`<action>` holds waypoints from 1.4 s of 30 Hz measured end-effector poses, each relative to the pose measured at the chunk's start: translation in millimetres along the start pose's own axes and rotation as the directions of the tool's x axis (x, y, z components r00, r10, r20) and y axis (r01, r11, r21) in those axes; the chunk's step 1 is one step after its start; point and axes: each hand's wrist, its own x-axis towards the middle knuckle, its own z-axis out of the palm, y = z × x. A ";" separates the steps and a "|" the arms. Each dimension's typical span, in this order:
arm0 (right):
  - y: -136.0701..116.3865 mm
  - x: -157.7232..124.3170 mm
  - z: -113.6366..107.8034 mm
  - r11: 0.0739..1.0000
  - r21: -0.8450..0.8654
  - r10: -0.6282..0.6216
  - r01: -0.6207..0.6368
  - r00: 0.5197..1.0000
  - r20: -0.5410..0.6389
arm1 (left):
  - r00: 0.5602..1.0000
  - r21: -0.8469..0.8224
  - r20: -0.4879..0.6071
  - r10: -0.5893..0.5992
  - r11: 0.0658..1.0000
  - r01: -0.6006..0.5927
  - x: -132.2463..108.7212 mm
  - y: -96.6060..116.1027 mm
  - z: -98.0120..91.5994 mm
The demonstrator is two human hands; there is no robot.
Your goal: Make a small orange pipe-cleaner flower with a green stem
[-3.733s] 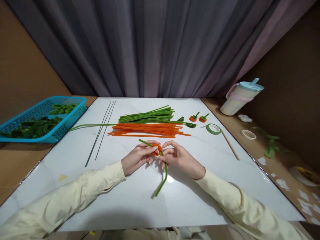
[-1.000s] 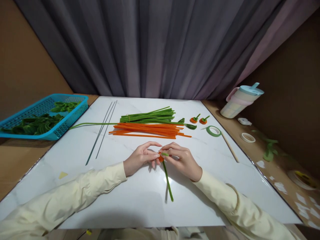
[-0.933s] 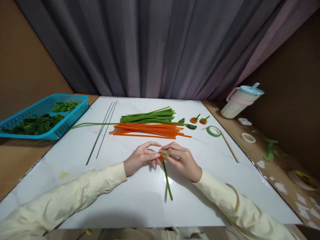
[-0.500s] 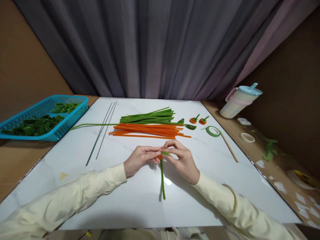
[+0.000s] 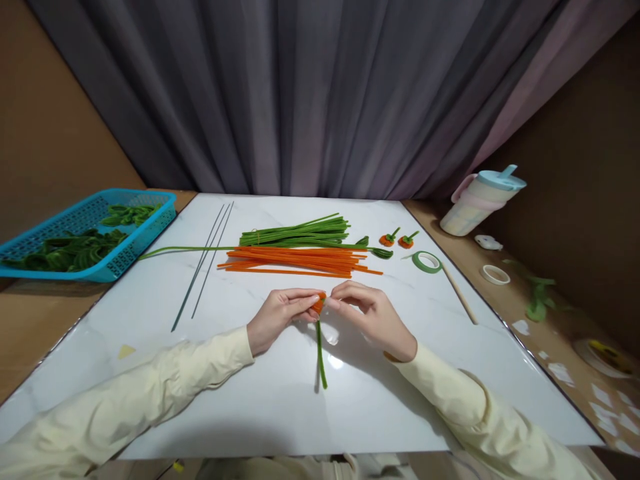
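Note:
My left hand (image 5: 281,315) pinches a small orange pipe-cleaner piece (image 5: 319,305) between thumb and fingers, above the middle of the table. From beneath it a green pipe cleaner (image 5: 321,353) hangs down towards me. My right hand (image 5: 376,319) is closed at the piece's right side, its fingertips pinched on a short bit of green at the orange edge. The fingers mostly hide that green end. Just beyond the hands lie a bundle of orange pipe cleaners (image 5: 295,260) and a bundle of green pipe cleaners (image 5: 295,233).
Two finished orange-and-green pieces (image 5: 406,241) sit at the back right, near green tape (image 5: 427,262) and a wooden stick (image 5: 460,295). Thin dark wires (image 5: 200,273) lie left. A blue basket (image 5: 117,265) holds green loops; a tumbler (image 5: 477,203) stands right.
My right hand has shifted slightly right, and its fingers are curled more. More of the orange piece shows in my left hand. The hanging green pipe cleaner has swung a little left and up.

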 end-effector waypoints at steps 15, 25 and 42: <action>17.9 3.5 -10.4 0.960 -0.058 0.279 -0.274 0.956 0.093 | 0.853 0.711 0.198 0.483 0.528 -0.465 -7.8 8.7 -2.4; 13.1 -2.4 -0.7 0.975 -0.057 0.221 -0.215 0.963 0.157 | 0.922 0.597 0.384 0.048 0.749 -0.288 -0.7 9.5 -9.3; 18.4 -4.8 4.1 0.973 0.013 0.225 -0.232 0.956 0.185 | 0.872 0.653 0.414 0.260 0.582 -0.484 -1.9 6.0 -12.3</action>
